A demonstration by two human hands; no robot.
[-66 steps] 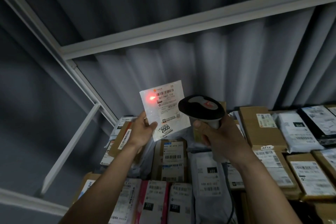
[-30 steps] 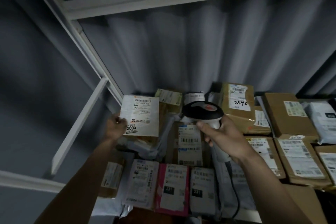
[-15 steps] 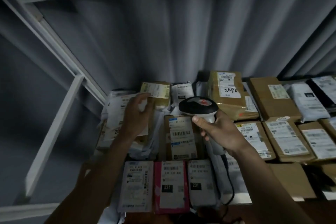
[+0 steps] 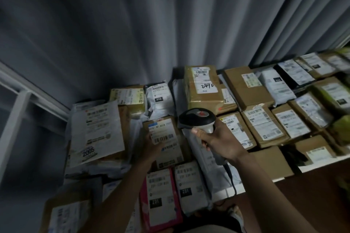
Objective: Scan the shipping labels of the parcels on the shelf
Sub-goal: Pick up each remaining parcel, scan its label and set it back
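The small brown box (image 4: 166, 143) with a barcoded shipping label (image 4: 163, 131) lies on the shelf (image 4: 322, 162) among the other parcels, and it serves as the landmark here. The left hand (image 4: 151, 147) reaches up from below and grips this box at its left edge, thumb over the lower left of the label; its other fingers are hidden behind the box. Just to the right of the box, the right hand (image 4: 217, 143) is wrapped around the grip of a black-headed barcode scanner (image 4: 198, 120), thumb along the front of the pale handle, with the scanner head raised above the box's upper right corner. The scanner's cable (image 4: 232, 178) trails down below the wrist. To the left of the box lies a flat white parcel (image 4: 98, 128) marked 2005, tilted on the pile. Behind the box, further right, stands a taller taped carton (image 4: 203, 89) with handwritten digits. In front of the box lie a pink mailer (image 4: 161, 200) and a white mailer (image 4: 190, 187), both tagged 231. Both forearms run off the lower edge. Most label print is blurred and the lighting is dim, so little text can be read.
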